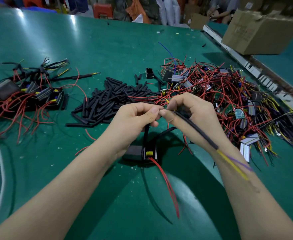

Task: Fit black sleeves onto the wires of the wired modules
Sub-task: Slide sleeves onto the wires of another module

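My left hand point(137, 116) and my right hand point(192, 111) meet fingertip to fingertip above the green table point(107, 49). My right hand pinches a black sleeve point(197, 130) that runs down over my right wrist, with yellow and purple wires point(234, 163) coming out of its lower end. My left hand pinches the wire ends at the sleeve's mouth. Below my hands hangs a black wired module point(142, 153) with a yellow part and red wires point(168, 184) trailing down. Another sleeved wire rises from it into my left hand.
A heap of loose black sleeves point(111, 99) lies mid-table. A tangle of wired modules with bare red wires point(228, 97) fills the right. Sleeved modules point(29, 90) sit at the left. A cardboard box point(258, 32) stands at the back right, a white cable point(0, 170) at the left edge.
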Tool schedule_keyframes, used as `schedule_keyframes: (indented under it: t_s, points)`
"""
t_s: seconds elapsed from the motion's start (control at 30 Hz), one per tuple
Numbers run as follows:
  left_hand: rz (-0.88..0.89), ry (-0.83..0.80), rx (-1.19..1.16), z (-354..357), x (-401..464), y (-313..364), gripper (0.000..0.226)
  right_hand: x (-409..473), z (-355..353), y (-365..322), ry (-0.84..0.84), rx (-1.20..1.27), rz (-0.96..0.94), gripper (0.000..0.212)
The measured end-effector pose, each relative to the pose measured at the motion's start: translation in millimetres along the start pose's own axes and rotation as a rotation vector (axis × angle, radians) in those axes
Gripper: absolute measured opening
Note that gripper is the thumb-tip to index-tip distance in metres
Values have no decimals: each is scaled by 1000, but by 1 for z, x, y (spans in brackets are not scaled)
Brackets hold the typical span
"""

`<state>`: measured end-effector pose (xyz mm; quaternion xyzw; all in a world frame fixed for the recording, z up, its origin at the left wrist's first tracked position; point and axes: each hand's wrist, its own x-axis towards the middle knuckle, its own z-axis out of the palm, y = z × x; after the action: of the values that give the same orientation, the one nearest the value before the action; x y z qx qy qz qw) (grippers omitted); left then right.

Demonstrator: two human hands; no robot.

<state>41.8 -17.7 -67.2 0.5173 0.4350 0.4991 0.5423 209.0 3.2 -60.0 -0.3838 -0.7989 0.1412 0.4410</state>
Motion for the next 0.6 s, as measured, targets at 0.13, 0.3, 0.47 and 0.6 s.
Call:
schedule_keyframes:
  t_s: [0.13, 0.3, 0.47, 0.6]
  points:
    - [12, 54, 80, -2, 0, 2, 13, -1, 6, 4, 16, -129, -17, 10]
    - [84, 74, 196, -3, 0, 4, 13, 2, 2, 7, -129, 120, 220, 16]
    - [78, 109, 219, -4, 1, 4, 14, 4, -1, -1, -179, 119, 182, 12]
    - [150, 156, 357, -1, -1, 2, 13, 3, 1, -6, -136, 129, 180, 18]
